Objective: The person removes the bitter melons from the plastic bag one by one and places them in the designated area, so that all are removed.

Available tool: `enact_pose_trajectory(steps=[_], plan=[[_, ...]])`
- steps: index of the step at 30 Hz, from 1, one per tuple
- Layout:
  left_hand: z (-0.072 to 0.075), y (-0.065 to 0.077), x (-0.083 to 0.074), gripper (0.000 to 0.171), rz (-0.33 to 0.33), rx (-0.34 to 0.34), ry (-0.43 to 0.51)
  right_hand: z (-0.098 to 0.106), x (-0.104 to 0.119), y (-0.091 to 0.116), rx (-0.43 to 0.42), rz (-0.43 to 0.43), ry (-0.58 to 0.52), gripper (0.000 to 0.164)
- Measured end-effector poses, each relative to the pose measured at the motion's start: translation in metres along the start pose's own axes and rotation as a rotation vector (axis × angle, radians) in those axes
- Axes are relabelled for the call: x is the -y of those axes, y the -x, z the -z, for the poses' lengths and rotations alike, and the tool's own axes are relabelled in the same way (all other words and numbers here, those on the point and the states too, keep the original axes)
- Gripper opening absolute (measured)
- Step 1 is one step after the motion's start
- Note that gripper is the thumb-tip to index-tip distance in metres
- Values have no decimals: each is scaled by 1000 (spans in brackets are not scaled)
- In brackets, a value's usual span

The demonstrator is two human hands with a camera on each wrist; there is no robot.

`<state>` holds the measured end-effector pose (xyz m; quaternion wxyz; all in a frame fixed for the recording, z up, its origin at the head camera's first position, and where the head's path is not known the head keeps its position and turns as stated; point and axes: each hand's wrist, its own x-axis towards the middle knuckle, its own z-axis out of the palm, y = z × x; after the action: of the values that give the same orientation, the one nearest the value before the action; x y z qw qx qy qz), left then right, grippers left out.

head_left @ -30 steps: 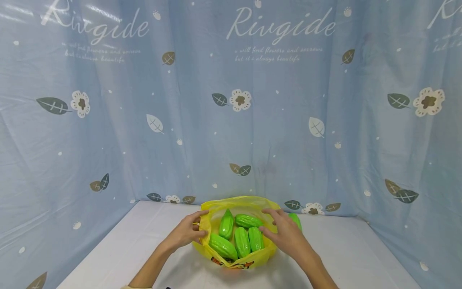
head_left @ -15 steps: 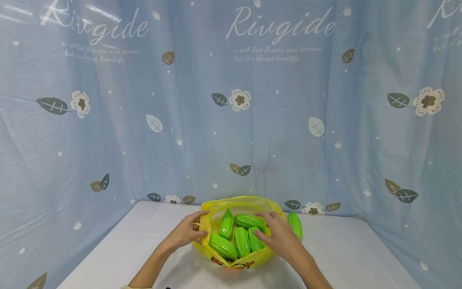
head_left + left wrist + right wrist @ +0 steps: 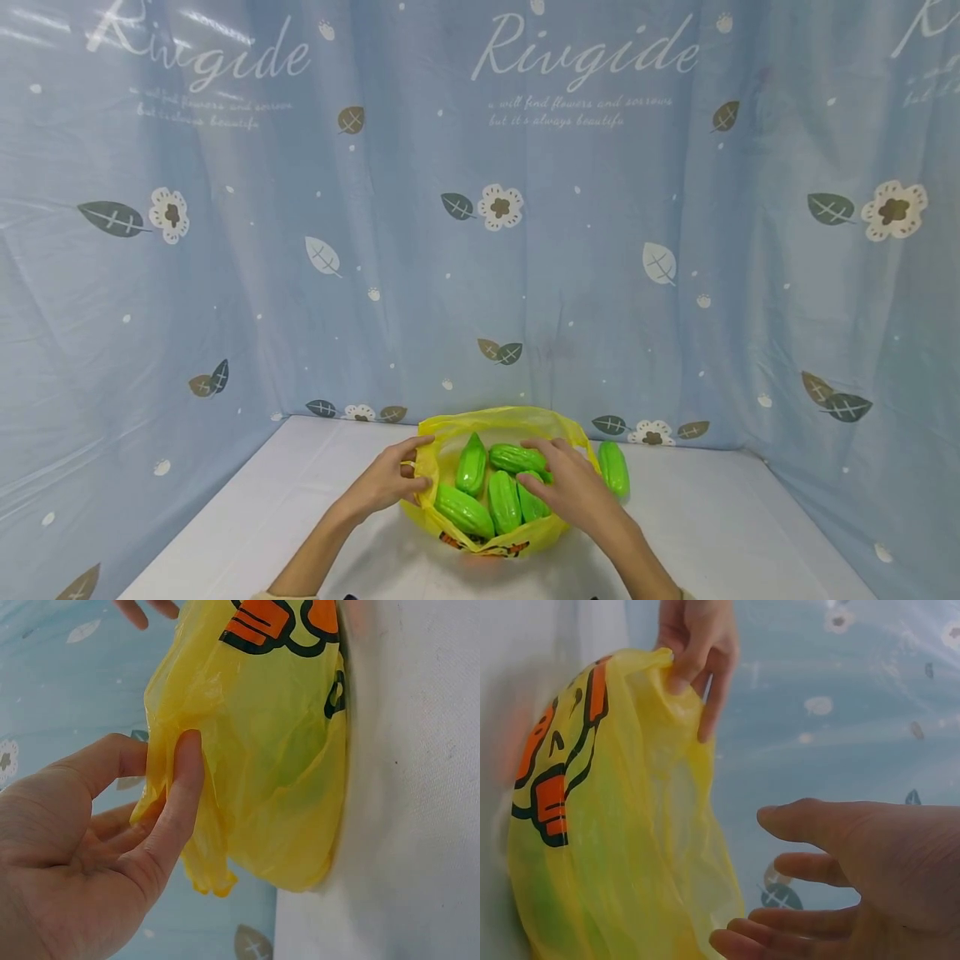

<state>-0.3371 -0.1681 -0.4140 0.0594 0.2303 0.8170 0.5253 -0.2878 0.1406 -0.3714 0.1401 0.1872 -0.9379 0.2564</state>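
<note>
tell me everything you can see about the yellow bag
The thin, crinkled, translucent yellow plastic bag stands open on a white table, an orange-and-black print on its near side. At least five ridged green gourds lie inside. The left hand pinches its left rim; the right hand hangs over its right side, contact unclear.

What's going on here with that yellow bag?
A person's left hand grips the edge of a yellow bag standing on a white table. The right hand is open at the bag's mouth, gripping nothing. Five green ridged pieces show inside the bag, and a sixth piece lies outside, on the person's right.
</note>
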Motion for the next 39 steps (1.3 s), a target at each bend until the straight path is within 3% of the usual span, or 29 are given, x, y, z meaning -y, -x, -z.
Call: enact_pose_trajectory(steps=[13,39], plan=[[0,1,0,73,-5,15,20,-7,-7,-9,85,-43,-65,48],[0,1,-2,74,-8,13,23,-8,-13,-28,355,-279,-144,61]])
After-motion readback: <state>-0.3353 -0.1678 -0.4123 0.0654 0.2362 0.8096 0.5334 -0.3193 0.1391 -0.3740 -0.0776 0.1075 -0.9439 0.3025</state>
